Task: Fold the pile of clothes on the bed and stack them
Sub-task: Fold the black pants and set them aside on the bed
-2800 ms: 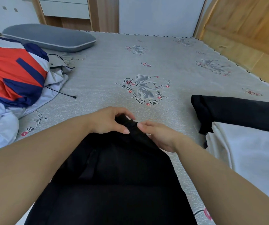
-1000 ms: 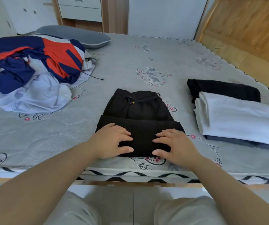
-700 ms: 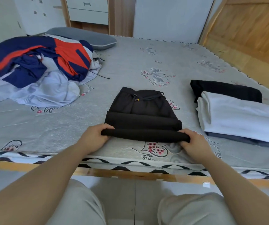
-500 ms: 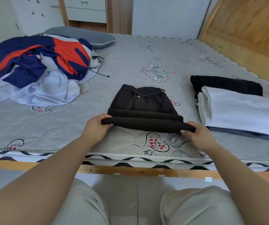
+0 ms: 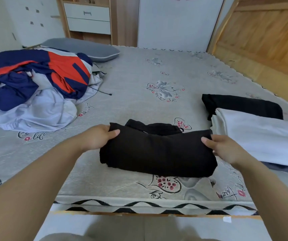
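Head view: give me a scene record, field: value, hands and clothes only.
left hand: grips left end of black garment
right hand: grips its right end
black garment: folded, near bed edge, top flap being laid over
stack: white piece on dark ones, right of garment
unfolded pile: navy, red, pale clothes, far left
pillow: grey, behind pile
bed: grey patterned cover

Matt black knit-cloth garment point(image 5: 157, 150), grey woven printed mattress cover point(image 5: 139, 101), smooth white folded cloth point(image 5: 265, 136), varnished wooden wall panel point(image 5: 265, 35), glossy nylon-like jacket point(image 5: 35, 73)
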